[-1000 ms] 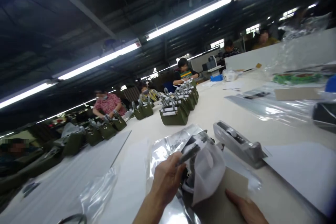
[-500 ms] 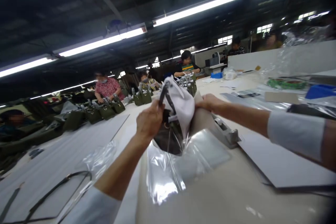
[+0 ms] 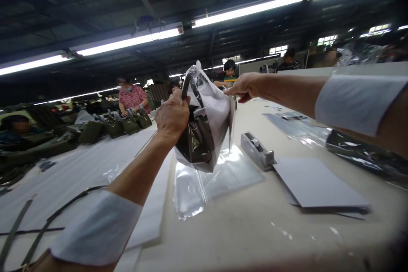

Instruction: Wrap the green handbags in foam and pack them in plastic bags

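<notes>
A dark green handbag (image 3: pixel 199 138) with white sheet material (image 3: pixel 216 104) beside it hangs inside a clear plastic bag, lifted above the table. My left hand (image 3: pixel 174 114) is closed round the handbag's handle and the plastic at the upper left. At the upper right edge of the plastic, my right hand (image 3: pixel 247 86) has its fingers pinched on the rim. Flat clear plastic bags (image 3: pixel 191 195) lie on the table below the handbag.
A grey tape dispenser (image 3: pixel 257 151) and white boards (image 3: pixel 321 182) lie to the right. Dark straps (image 3: pixel 47 221) lie at the lower left. Green handbags (image 3: pixel 129 124) stand in a row at the far left, near a person in a pink top (image 3: pixel 132 97).
The handbag in its plastic has come up and slightly left with my left hand. My right hand has risen, drawing the plastic's edge upward. The tape dispenser now shows fully.
</notes>
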Available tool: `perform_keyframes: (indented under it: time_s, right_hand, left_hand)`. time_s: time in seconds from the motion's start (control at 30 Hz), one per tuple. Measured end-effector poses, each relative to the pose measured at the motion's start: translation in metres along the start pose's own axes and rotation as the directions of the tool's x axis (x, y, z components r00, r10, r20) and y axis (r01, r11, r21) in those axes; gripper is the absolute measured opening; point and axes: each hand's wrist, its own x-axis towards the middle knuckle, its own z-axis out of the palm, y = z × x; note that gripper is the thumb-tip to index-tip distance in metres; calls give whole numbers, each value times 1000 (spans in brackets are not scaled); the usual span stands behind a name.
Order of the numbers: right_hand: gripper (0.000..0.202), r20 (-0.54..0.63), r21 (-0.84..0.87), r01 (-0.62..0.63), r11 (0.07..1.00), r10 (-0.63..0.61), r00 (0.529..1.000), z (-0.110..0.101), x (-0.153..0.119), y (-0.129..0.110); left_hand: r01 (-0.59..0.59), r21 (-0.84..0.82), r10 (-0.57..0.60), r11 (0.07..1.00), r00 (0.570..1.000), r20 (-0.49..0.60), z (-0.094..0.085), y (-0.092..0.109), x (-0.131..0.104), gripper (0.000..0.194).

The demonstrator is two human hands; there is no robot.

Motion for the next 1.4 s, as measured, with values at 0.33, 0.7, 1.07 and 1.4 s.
perform_keyframes:
  time_s: [0.33,0.7,1.07,1.4]
  right_hand:
    - [29,181,-257,-114,960,164,970,-26,-54,64]
    - [24,176,-362,-43,931,113,978,-17,-55,74]
    - [29,217,-545,-36,838,182,959,-73,-65,134]
    - [23,246,-755,6,656,275,929,-96,-90,144]
  left_hand:
    - [127,-27,-120,991,973,198,55,-31,-73,32]
    - [137,-195,-60,971,933,356,46,-4,-128,22]
    - [648,-656,-149,387,746,649,89,-12,-180,58]
    - [623,-475,-118,621,673,730,123,-17,-123,62]
